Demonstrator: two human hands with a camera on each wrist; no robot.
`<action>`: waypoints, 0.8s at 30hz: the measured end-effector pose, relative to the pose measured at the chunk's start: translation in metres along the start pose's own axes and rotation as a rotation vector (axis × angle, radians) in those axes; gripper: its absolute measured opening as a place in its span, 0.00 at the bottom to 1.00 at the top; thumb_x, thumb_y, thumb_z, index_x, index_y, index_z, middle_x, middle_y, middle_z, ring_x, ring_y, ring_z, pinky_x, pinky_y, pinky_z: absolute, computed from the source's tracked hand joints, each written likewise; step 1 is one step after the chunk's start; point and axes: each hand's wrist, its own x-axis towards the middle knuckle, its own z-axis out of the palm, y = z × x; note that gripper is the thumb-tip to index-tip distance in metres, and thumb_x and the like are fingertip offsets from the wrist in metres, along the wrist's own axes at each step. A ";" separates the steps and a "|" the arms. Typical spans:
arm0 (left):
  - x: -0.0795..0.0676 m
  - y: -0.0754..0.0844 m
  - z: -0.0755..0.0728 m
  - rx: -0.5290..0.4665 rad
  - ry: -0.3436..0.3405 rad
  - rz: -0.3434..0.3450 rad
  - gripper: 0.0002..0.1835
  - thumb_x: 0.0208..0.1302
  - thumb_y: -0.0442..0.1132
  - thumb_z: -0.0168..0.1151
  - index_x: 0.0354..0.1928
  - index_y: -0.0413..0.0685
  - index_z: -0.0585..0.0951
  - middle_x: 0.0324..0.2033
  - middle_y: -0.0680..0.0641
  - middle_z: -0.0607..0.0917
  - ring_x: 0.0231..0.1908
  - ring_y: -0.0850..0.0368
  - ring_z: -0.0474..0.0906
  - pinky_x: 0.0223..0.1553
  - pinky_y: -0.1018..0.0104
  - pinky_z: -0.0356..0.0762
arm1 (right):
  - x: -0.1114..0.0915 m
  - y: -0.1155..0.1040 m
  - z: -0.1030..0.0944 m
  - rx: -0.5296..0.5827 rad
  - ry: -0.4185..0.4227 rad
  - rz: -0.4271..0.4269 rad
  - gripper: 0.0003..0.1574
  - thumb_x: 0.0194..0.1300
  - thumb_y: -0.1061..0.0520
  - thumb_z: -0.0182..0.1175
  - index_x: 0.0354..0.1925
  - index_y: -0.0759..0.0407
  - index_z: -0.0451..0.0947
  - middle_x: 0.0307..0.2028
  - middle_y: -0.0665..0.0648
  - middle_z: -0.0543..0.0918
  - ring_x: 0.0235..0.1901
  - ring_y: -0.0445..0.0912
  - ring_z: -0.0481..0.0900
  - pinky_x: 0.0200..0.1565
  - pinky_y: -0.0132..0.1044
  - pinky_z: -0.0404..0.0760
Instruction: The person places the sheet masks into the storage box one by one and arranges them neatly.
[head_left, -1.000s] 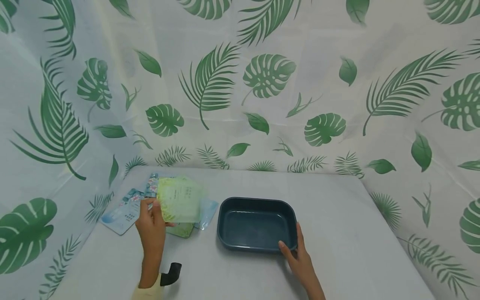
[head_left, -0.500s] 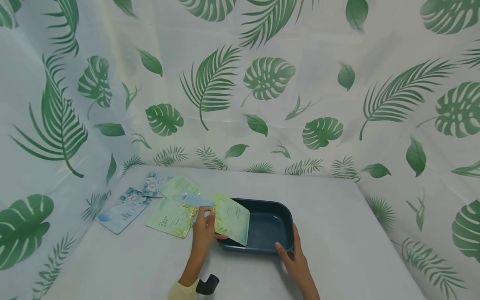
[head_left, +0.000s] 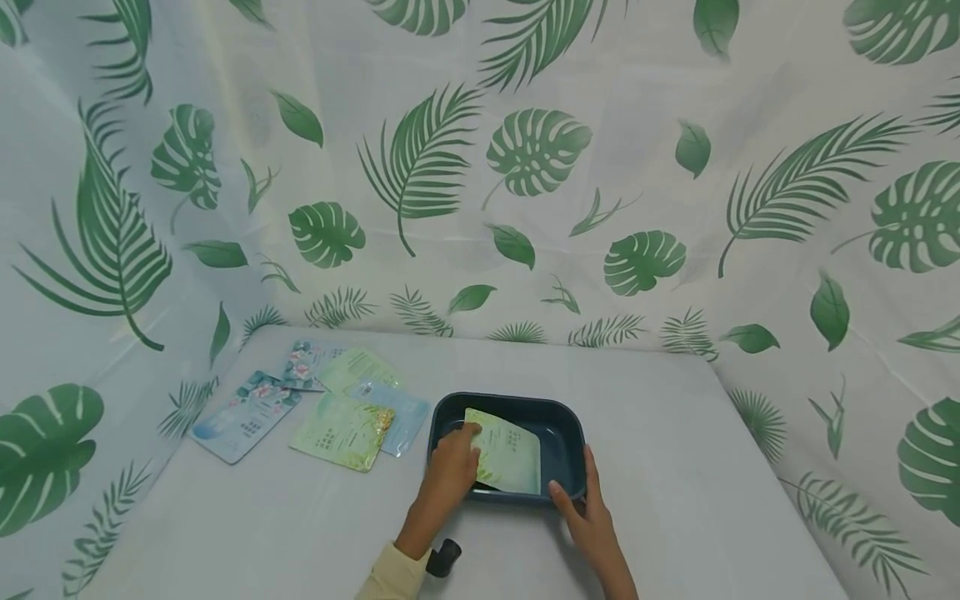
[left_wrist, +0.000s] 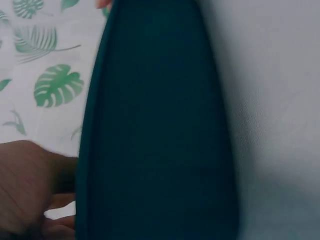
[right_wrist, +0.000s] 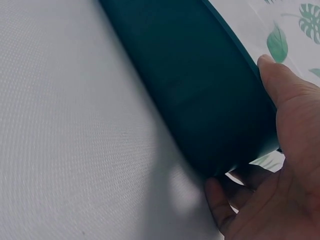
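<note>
In the head view, a dark blue rectangular tray (head_left: 564, 450) stands on the white table. Over its left part, my left hand (head_left: 448, 462) pinches the left edge of a pale green sheet mask packet (head_left: 512, 457), which lies slanted inside the tray. My right hand (head_left: 596, 525) grips the tray's near right corner, thumb on the rim and fingers round the outside. Seen from the right wrist, the thumb of the right hand (right_wrist: 295, 135) lies along the rim of the tray (right_wrist: 195, 85). The tray wall (left_wrist: 155, 125) hides the left fingertips in the left wrist view.
Left of the tray lie several more sheet mask packets: a green one (head_left: 341, 433), a light blue one (head_left: 405, 421) partly under it, another green one (head_left: 360, 372), and two floral blue ones, the nearer (head_left: 247, 417) far left. A leaf-print curtain (head_left: 450, 167) encloses the table (head_left: 675, 433).
My left hand has carried the green packet rightward from the pile and down into the tray. My right hand has stayed on the tray's corner.
</note>
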 end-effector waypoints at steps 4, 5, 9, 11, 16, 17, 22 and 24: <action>0.004 0.004 0.005 0.050 -0.119 -0.014 0.21 0.63 0.34 0.64 0.58 0.45 0.76 0.36 0.40 0.83 0.29 0.54 0.76 0.27 0.58 0.74 | 0.000 0.002 0.000 0.015 0.011 -0.026 0.56 0.69 0.38 0.55 0.78 0.45 0.30 0.78 0.64 0.42 0.74 0.67 0.48 0.67 0.61 0.60; 0.004 0.004 0.005 0.050 -0.138 -0.017 0.21 0.63 0.34 0.64 0.58 0.45 0.75 0.35 0.40 0.83 0.27 0.54 0.75 0.26 0.59 0.73 | 0.000 0.002 0.000 0.019 0.013 -0.032 0.56 0.70 0.39 0.56 0.78 0.45 0.31 0.78 0.64 0.42 0.74 0.67 0.48 0.67 0.61 0.60; 0.006 0.006 0.009 0.063 -0.164 -0.064 0.26 0.63 0.36 0.65 0.63 0.43 0.71 0.35 0.39 0.83 0.26 0.54 0.74 0.25 0.58 0.72 | 0.000 0.003 0.000 0.033 0.011 -0.045 0.56 0.69 0.40 0.56 0.78 0.45 0.31 0.78 0.64 0.42 0.74 0.67 0.49 0.66 0.61 0.62; 0.007 0.007 0.011 0.080 -0.163 -0.101 0.32 0.63 0.38 0.65 0.67 0.39 0.66 0.32 0.39 0.82 0.24 0.53 0.73 0.25 0.58 0.71 | 0.000 0.002 0.000 0.026 0.006 -0.039 0.56 0.69 0.39 0.56 0.78 0.45 0.31 0.78 0.64 0.41 0.74 0.67 0.48 0.66 0.61 0.61; 0.010 0.007 0.016 0.150 -0.134 -0.145 0.40 0.64 0.41 0.65 0.69 0.26 0.59 0.26 0.37 0.82 0.21 0.51 0.75 0.24 0.56 0.72 | 0.002 0.001 0.001 0.013 0.013 -0.040 0.57 0.69 0.38 0.56 0.78 0.44 0.31 0.78 0.62 0.41 0.74 0.66 0.47 0.67 0.61 0.60; 0.011 0.006 0.017 0.171 -0.121 -0.138 0.38 0.63 0.41 0.65 0.67 0.25 0.61 0.28 0.36 0.83 0.23 0.50 0.77 0.25 0.55 0.74 | 0.002 0.001 0.001 0.014 0.015 -0.041 0.57 0.69 0.38 0.56 0.78 0.43 0.31 0.78 0.62 0.41 0.74 0.66 0.47 0.67 0.61 0.60; 0.013 0.004 0.017 0.231 -0.099 -0.112 0.27 0.63 0.42 0.66 0.55 0.26 0.74 0.33 0.35 0.85 0.29 0.45 0.82 0.29 0.50 0.79 | 0.003 0.002 0.002 0.025 0.016 -0.044 0.57 0.69 0.39 0.57 0.78 0.44 0.31 0.78 0.63 0.41 0.74 0.67 0.48 0.67 0.61 0.60; 0.012 0.003 0.018 0.227 -0.113 -0.108 0.25 0.62 0.43 0.66 0.54 0.29 0.75 0.31 0.36 0.84 0.27 0.47 0.81 0.27 0.50 0.77 | 0.001 0.003 0.003 0.026 0.017 -0.039 0.57 0.69 0.40 0.57 0.78 0.44 0.31 0.78 0.63 0.42 0.74 0.66 0.47 0.67 0.60 0.60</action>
